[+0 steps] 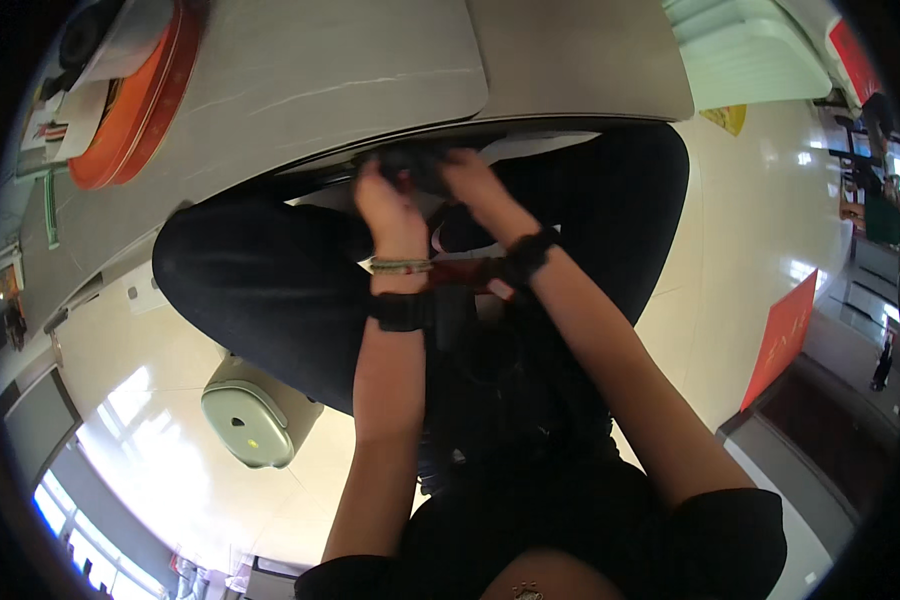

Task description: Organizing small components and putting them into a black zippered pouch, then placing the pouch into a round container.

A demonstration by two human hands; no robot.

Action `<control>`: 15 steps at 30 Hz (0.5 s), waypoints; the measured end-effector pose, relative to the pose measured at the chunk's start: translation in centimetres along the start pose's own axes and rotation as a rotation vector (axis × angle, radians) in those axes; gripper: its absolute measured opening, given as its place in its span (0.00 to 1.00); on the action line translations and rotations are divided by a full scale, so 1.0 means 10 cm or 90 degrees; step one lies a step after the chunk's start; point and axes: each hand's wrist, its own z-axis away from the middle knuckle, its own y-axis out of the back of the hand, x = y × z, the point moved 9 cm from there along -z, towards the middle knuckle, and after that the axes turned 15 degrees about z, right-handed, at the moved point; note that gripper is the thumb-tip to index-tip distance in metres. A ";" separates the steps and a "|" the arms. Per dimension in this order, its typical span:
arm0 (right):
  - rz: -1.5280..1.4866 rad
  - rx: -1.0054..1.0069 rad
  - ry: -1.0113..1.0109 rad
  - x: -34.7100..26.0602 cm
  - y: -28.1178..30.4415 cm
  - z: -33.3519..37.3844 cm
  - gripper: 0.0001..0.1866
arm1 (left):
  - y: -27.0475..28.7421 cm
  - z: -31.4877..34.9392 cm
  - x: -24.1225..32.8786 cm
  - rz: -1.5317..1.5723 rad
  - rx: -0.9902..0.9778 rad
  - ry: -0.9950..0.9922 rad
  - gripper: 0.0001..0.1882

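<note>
- Both hands up at the near edge of the table (pixel 345 65), close together, dark blurred item (pixel 415 165) between them.
- Item sits right by the table edge, above the lap; too dark and smeared to pin down its kind.
- Left hand (pixel 388 205): at the item's left side, fingers bent toward it. Blur hides the fingertips, can't tell if closed on it.
- Right hand (pixel 475 187): at the item's right side, fingers pointing in at it. Grip can't be told either.
- Black wristbands (pixel 402 312) on both wrists; beaded bracelet (pixel 400 266) on the left, nearer the hand.
- Black trousers (pixel 260 270), knees spread either side of the hands, both close to the table edge.
- Table top: grey, pale veins; round orange container (pixel 135 120) at far left.
- Floor (pixel 695 330): cream, glossy. Light green lidded bin (pixel 245 420) on it, lower left.
- Red sheet (pixel 785 335) off to the right; pale green ribbed plastic piece (pixel 755 50) upper right.
</note>
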 end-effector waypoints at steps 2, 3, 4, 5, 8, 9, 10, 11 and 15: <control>0.075 -0.025 0.032 -0.26 -0.34 -0.04 0.09 | -0.03 -0.02 0.16 -0.001 0.010 -0.049 0.08; 0.087 -0.033 0.062 -0.35 -0.47 -0.07 0.09 | -0.07 0.06 0.34 -0.006 0.029 -0.130 0.09; 0.084 -0.038 0.062 -0.35 -0.50 -0.08 0.09 | -0.09 0.13 0.49 -0.010 0.047 -0.211 0.10; 0.096 -0.014 0.060 -0.35 -0.47 -0.09 0.09 | -0.07 0.09 0.48 -0.012 0.050 -0.215 0.10; 0.115 -0.012 0.101 -0.14 -0.46 -0.24 0.09 | 0.02 -0.11 0.37 -0.047 0.036 -0.199 0.15; 0.120 -0.025 0.139 -0.06 -0.43 -0.28 0.10 | 0.13 -0.27 0.25 -0.046 0.015 -0.167 0.14; 0.077 -0.055 0.063 0.01 -0.34 -0.20 0.10 | 0.19 -0.26 0.18 -0.102 0.019 -0.129 0.14; 0.036 -0.078 -0.012 0.03 -0.17 -0.07 0.10 | 0.17 -0.18 0.07 -0.155 0.017 -0.087 0.14; 0.026 0.000 -0.006 0.05 0.55 0.13 0.11 | -0.15 0.21 -0.27 -0.263 -0.043 0.023 0.11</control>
